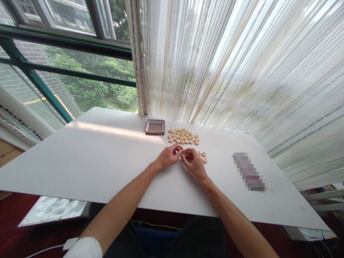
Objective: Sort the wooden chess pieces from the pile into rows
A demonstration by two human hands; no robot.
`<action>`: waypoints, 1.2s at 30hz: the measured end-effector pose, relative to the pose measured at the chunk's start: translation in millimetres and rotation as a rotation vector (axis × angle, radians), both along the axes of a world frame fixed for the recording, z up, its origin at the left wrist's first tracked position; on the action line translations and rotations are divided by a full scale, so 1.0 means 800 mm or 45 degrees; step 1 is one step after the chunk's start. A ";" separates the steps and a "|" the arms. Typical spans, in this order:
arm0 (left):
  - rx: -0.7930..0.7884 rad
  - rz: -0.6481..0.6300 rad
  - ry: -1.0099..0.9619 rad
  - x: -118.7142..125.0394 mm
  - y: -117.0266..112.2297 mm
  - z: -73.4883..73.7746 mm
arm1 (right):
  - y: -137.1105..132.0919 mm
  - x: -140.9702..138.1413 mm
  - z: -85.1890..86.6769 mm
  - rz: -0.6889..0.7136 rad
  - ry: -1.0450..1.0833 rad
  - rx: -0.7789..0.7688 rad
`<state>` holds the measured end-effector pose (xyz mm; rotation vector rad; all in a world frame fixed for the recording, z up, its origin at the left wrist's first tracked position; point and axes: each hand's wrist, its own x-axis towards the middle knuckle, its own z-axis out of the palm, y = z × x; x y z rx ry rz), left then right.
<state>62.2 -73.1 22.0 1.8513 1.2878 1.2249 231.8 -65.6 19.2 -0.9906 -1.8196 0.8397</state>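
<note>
My left hand (168, 156) and my right hand (194, 162) meet over the white table, fingertips pinched together. Between them is a small round Chinese chess piece (183, 153), partly covered by the fingers. Thin white lines show by the fingertips; too small to make out. Just right of my right hand, a few pieces with red characters (205, 160) lie face up, some partly hidden by the hand. Beyond the hands, many plain-looking wooden chess pieces (182, 138) sit in close rows.
A shallow open box (155, 128) stands at the back of the white table (88, 157), left of the rows. A blurred-out flat object (248, 172) lies to the right. Behind the table hang string curtains (188, 64), with an open window (80, 71) at left.
</note>
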 end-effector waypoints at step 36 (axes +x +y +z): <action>0.003 -0.042 0.031 -0.001 0.002 -0.004 | -0.003 0.000 0.004 -0.028 -0.041 0.021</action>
